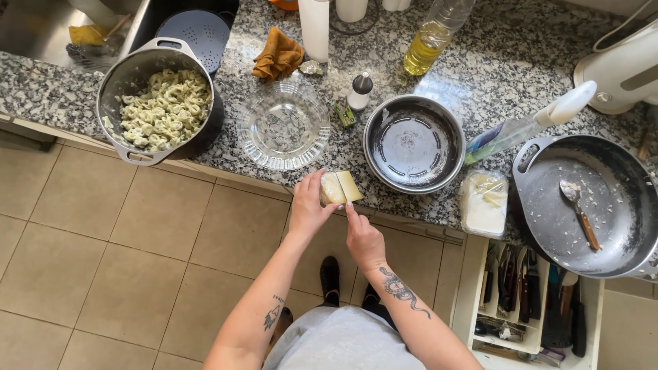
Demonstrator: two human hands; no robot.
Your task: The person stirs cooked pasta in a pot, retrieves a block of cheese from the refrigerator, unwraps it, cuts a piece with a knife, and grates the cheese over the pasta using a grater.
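Right at the front edge of the granite counter (480,62) sat the block of pale yellow cheese (340,187), and that's where both your hands were. Your left hand (308,205) was wrapped around its left end, fingers curled over the top, pinning it down. Your right hand (362,236) was closed just below it with the index finger stretched up against the block; it looked like you had a knife in there cutting down the middle, but honestly I couldn't make out the blade. So the hands were close together, nearly touching, both on the cheese. Just behind it was the empty glass bowl (283,125) on the left and a dark metal bowl (414,144) on the right. Further left, a pot full of cooked tortellini (159,103) hung partly over the counter edge. To the right of the cheese you had a plastic tub (484,203), then a big frying pan (603,205) with a spoon (580,211) lying in it. A cutlery drawer (528,301) stood open below that. An oil bottle (432,41) and an orange cloth (277,55) were way back near the wall.
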